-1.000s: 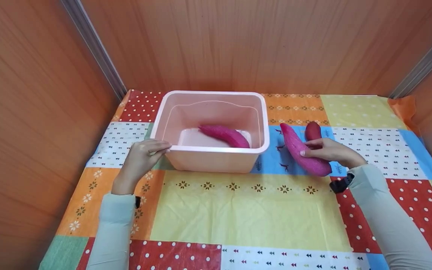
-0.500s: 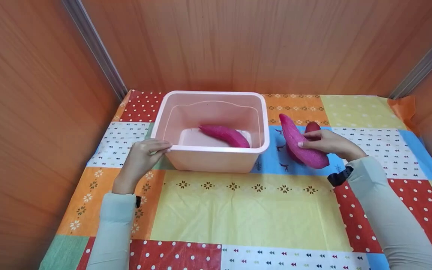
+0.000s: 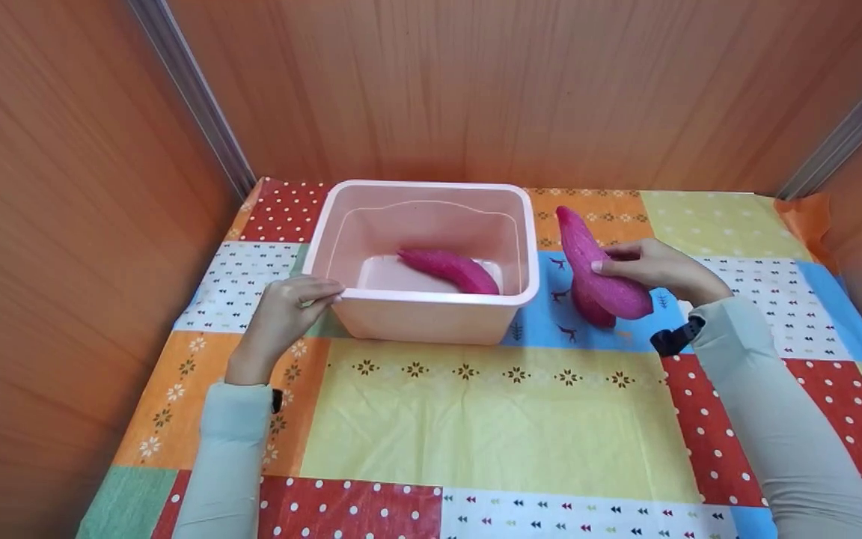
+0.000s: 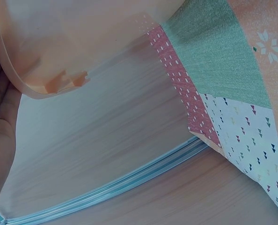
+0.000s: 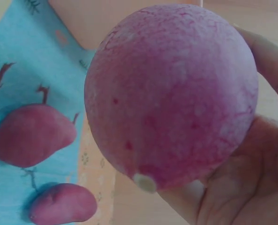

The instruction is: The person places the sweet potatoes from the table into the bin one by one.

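Note:
In the head view my right hand grips a long, curved magenta sweet potato, its pointed end tilted up and away. The right wrist view shows the rounded end of that sweet potato large, with a pale stub on it. Below it, partly covered, a second sweet potato lies on the cloth. My left hand pinches the front left rim of a pale pink plastic bin. Inside the bin lies another magenta sweet potato.
In the right wrist view, two shorter reddish sweet potatoes lie on the blue patch of cloth. A patchwork-patterned cloth covers the table. Wood-look panels with metal corner strips stand at the back and both sides.
My right hand has raised the long sweet potato up and away, uncovering more of the one beneath. The reddish one behind is now hidden in the head view. My left hand stays on the rim.

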`<state>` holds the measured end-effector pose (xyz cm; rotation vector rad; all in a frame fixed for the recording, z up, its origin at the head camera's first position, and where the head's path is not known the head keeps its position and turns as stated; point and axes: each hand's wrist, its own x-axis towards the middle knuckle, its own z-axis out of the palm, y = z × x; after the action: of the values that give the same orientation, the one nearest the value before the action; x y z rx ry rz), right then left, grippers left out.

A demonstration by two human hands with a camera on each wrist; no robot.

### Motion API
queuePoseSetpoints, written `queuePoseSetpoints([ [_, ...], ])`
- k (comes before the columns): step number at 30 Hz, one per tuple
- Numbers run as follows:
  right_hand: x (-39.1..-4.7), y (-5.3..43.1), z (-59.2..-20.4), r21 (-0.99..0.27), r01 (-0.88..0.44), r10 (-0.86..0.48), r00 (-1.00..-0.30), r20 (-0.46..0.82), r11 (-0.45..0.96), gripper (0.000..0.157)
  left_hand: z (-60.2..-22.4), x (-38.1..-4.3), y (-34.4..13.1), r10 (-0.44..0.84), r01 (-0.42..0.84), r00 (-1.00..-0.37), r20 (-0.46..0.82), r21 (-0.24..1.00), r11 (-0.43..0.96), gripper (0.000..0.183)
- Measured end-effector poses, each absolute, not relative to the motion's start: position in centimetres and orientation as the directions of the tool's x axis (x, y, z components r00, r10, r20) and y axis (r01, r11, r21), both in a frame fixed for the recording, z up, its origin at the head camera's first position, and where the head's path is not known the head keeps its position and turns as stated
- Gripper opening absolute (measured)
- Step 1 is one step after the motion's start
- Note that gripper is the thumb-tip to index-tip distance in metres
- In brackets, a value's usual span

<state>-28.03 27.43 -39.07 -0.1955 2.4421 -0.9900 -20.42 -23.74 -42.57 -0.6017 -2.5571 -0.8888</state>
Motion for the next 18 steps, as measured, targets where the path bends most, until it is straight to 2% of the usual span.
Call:
queuePoseSetpoints([
  [6,-28.3,27.0,-38.3,-0.687,0.070,-0.285,-0.876,-0.389,0.723,0.082,-42.6,-20.4,-23.7,0.264,0.495,-0.847,0.461,0.504,0.708,0.023],
  [13,-28.7,26.5,-37.6,-0.692,0.048,-0.267,-0.902,-0.340,0.720,0.078,-42.6,-20.5,-23.6,0.277,0.522,-0.821,0.499,0.461,0.717,0.023],
  [18,-28.9,26.1,-36.9,-0.690,0.046,-0.261,-0.906,-0.333,0.722,0.080,-42.5,-20.4,-23.6,0.272,0.505,-0.835,0.478,0.471,0.724,0.023],
])
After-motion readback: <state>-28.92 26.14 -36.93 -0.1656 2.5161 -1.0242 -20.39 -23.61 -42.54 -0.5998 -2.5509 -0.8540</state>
